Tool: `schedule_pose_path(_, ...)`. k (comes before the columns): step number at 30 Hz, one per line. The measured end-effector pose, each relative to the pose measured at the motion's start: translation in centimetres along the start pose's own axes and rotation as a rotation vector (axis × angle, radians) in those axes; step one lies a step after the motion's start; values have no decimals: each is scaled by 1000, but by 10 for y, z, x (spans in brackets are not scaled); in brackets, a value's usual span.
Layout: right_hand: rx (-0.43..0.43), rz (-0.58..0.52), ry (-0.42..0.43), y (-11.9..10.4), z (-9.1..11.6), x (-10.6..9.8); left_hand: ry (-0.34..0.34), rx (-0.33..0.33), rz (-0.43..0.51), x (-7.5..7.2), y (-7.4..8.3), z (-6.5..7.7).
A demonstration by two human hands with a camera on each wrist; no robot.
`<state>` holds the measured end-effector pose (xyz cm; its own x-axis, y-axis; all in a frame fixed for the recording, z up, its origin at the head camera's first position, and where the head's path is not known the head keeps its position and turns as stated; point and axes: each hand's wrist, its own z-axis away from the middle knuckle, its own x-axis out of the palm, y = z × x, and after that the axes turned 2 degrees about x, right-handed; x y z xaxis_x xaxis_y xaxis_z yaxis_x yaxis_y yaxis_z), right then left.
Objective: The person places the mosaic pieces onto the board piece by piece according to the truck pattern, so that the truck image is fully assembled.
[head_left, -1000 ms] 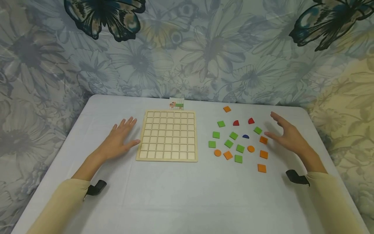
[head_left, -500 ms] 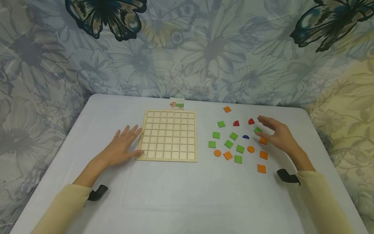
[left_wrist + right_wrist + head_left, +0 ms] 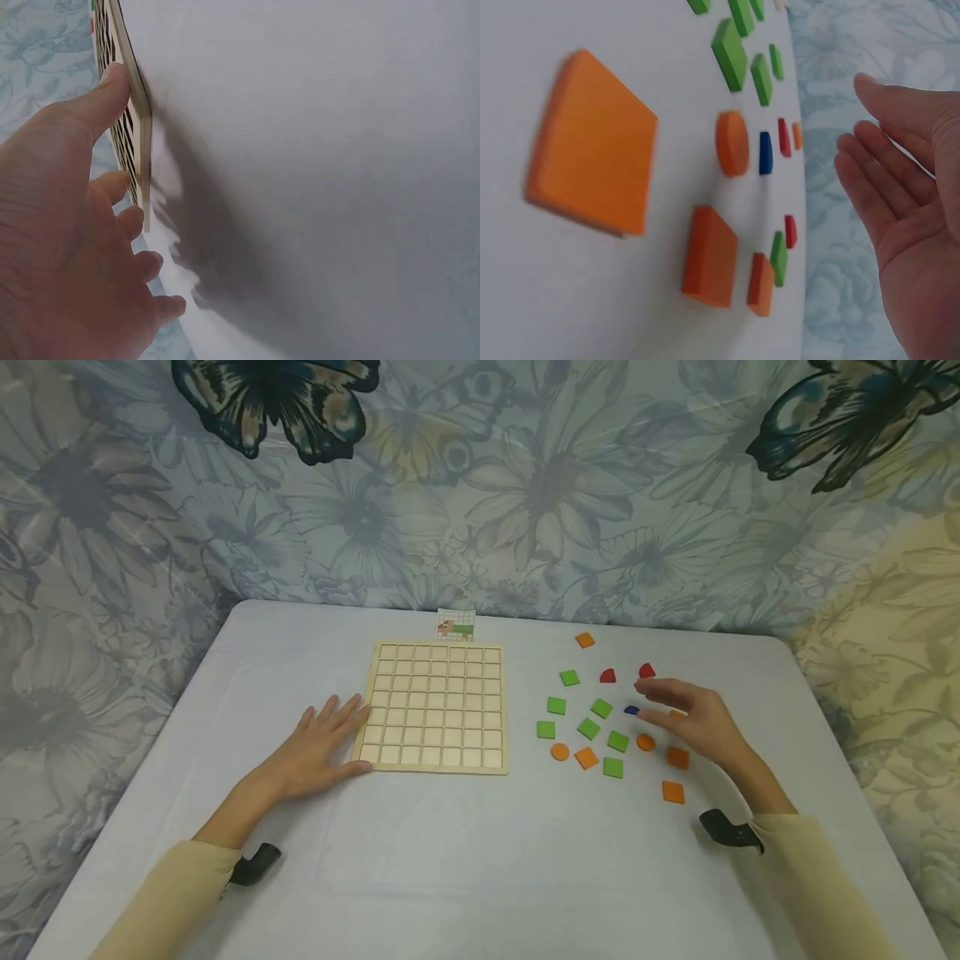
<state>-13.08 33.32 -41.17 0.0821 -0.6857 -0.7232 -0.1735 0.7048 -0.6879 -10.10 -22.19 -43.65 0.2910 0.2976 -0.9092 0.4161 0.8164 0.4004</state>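
1. Choosing among the loose pieces (image 3: 588, 728) appears, on judgement, to be the step in hand; all visible ones lie on the table (image 3: 450, 860), right of the grid board (image 3: 440, 702).
2. Right hand (image 3: 701, 720): raised over the pieces, pinching nothing; fingers close together and slightly bent, thumb apart. From the head view, the blue half-circle (image 3: 632, 711) shows just beside the thumb tip, a red wedge (image 3: 647, 671) near the fingertips.
3. Left hand (image 3: 311, 756): fingers spread at the board's left edge, thumb over its near corner; firm contact cannot be confirmed.
4. Pattern card (image 3: 455, 625): just beyond the board.
5. Next move, as judged: calls for lowering the right hand and pinching one thin piece by its edges, neighbours undisturbed.
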Motion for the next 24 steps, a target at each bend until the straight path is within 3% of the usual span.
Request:
schedule_pose_path(10, -51, -113, -32, -7, 18, 15, -24, -10, 11, 1, 2, -3)
schedule_pose_path(24, -152, -105, -30, -9, 28, 25, -36, -11, 22, 3, -3, -5)
